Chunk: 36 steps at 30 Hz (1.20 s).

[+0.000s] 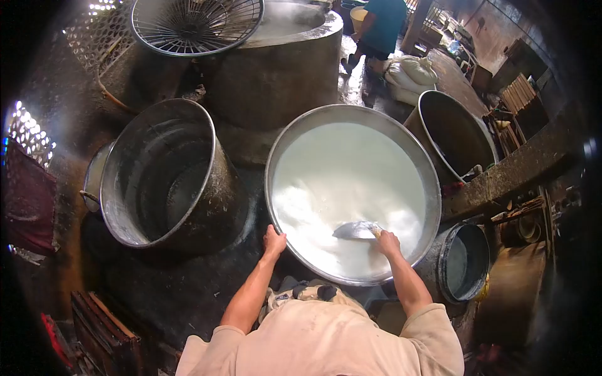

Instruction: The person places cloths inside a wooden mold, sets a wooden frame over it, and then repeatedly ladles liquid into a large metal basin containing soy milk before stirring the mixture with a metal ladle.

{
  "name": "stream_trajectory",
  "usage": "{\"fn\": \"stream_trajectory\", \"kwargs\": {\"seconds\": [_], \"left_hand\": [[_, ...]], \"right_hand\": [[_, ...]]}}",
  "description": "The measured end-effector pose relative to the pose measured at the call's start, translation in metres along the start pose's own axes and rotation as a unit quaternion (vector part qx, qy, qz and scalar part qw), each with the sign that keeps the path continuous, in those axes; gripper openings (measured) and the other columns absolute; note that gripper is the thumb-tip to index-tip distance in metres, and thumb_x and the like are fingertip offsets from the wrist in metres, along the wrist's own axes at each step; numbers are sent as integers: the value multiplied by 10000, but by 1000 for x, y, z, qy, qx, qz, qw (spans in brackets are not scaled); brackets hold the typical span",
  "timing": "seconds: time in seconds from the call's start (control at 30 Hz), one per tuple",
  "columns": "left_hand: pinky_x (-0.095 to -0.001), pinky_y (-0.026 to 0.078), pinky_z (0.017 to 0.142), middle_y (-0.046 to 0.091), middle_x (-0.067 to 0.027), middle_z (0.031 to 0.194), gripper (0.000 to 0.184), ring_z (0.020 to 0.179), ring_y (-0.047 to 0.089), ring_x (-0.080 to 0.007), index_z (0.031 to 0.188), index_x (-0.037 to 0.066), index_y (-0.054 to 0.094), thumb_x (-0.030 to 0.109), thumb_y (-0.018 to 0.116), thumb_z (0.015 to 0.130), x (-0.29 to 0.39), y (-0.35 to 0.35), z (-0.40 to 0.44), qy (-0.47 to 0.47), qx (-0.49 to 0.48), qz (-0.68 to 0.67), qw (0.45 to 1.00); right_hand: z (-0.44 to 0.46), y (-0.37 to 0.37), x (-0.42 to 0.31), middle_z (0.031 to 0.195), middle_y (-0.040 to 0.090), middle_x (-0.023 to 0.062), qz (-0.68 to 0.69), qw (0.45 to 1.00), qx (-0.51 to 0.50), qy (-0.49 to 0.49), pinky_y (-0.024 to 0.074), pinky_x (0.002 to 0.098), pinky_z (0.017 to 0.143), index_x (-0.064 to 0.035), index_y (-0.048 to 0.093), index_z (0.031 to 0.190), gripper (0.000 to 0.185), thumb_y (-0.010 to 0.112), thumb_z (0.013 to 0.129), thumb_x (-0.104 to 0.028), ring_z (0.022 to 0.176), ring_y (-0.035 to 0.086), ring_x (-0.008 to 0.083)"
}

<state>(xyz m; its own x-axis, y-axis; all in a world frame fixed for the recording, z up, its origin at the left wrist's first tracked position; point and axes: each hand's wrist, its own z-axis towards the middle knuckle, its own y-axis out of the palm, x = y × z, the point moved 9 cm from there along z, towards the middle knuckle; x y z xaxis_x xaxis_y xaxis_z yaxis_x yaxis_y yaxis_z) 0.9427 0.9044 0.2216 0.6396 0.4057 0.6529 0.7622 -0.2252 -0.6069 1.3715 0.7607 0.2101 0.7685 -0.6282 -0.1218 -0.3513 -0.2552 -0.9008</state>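
Note:
Directly before me stands a wide round metal vat (pixel 433 182) holding milky white liquid (pixel 351 163). My left hand (pixel 273 242) is closed around its near left rim. My right hand (pixel 387 242) grips the short handle of a metal scoop (pixel 357 230) over the near right part of the liquid. The scoop's blade points left and lies at the surface; its lower edge seems dipped in, so its full shape is hidden.
Left of the vat is a deep metal pot (pixel 213 188). A round slatted rack (pixel 194 25) overhangs a steaming stone basin (pixel 282 75). On the right are another large pot (pixel 454 135) and a smaller drum (pixel 464 260). Farther back, a person (pixel 382 25) stands near white sacks (pixel 411 75).

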Motion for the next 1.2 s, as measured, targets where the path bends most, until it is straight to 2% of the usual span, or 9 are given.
{"fn": "stream_trajectory", "kwargs": {"seconds": [0.37, 0.57, 0.63, 0.7, 0.8, 1.0, 1.1, 1.13, 1.2], "left_hand": [[-430, 437, 862, 609, -202, 1048, 335, 1011, 568, -364, 1078, 15, 529, 132, 605, 774, 17, -9, -23, -8, 68, 1, 998], [-432, 422, 878, 589, -222, 1081, 342, 1041, 545, -382, 1101, 4, 515, 123, 575, 785, 8, -1, -18, -11, 109, -4, 994], [-430, 420, 883, 582, -228, 1094, 347, 1049, 541, -384, 1106, 0, 514, 120, 567, 785, 12, -2, -19, -26, 116, 3, 993], [-431, 420, 887, 584, -227, 1092, 353, 1045, 543, -387, 1106, 5, 518, 116, 562, 774, 11, -1, -19, -31, 120, 12, 992], [-408, 427, 897, 586, -228, 1098, 385, 1045, 553, -374, 1119, -12, 520, 94, 558, 751, 6, 0, -12, -37, 120, 32, 992], [-416, 435, 885, 598, -223, 1075, 356, 1027, 563, -375, 1067, -13, 550, 87, 561, 726, 8, -2, -8, -56, 116, 59, 990], [-429, 431, 886, 595, -233, 1067, 345, 1026, 558, -385, 1057, -5, 556, 109, 555, 731, 13, -4, -12, -63, 110, 70, 989], [-436, 430, 883, 594, -239, 1061, 339, 1021, 557, -392, 1052, 1, 554, 130, 555, 739, 19, -7, -15, -61, 105, 71, 990], [-443, 429, 877, 592, -249, 1049, 333, 1011, 556, -403, 1047, -2, 546, 136, 558, 745, 16, -6, -10, -43, 95, 64, 992]], "right_hand": [[-112, -135, 93, 942, 625, 221, 24, 999, 36, -19, 455, 462, 812, -74, 616, 1026, 348, 583, 679, -79, 930, 583, 388], [-91, -215, 129, 862, 624, 215, 90, 985, 97, -112, 474, 444, 731, -106, 634, 1012, 356, 574, 663, -76, 871, 592, 396], [-69, -229, 132, 840, 624, 221, 129, 973, 173, -81, 474, 444, 727, -103, 616, 1042, 381, 558, 667, -67, 863, 597, 392], [-36, -218, 139, 829, 629, 221, 171, 951, 256, -25, 477, 450, 740, -100, 608, 1058, 394, 553, 670, -64, 856, 605, 389], [8, -192, 133, 821, 637, 219, 123, 956, 264, 38, 505, 455, 714, -77, 600, 1052, 371, 551, 685, -69, 797, 624, 389], [57, -91, 121, 771, 644, 193, 166, 970, 176, -27, 534, 395, 482, -31, 611, 967, 288, 549, 687, -61, 604, 642, 325], [44, -54, 104, 752, 643, 180, 188, 978, 94, 15, 526, 377, 444, -28, 615, 953, 279, 548, 684, -59, 570, 639, 288], [32, -52, 91, 754, 643, 183, 205, 974, 97, 9, 528, 377, 453, -24, 612, 954, 272, 539, 694, -60, 562, 638, 283], [9, -43, 69, 836, 643, 206, 217, 974, 47, 40, 530, 409, 606, -45, 609, 986, 274, 548, 733, -130, 677, 643, 332]]}}
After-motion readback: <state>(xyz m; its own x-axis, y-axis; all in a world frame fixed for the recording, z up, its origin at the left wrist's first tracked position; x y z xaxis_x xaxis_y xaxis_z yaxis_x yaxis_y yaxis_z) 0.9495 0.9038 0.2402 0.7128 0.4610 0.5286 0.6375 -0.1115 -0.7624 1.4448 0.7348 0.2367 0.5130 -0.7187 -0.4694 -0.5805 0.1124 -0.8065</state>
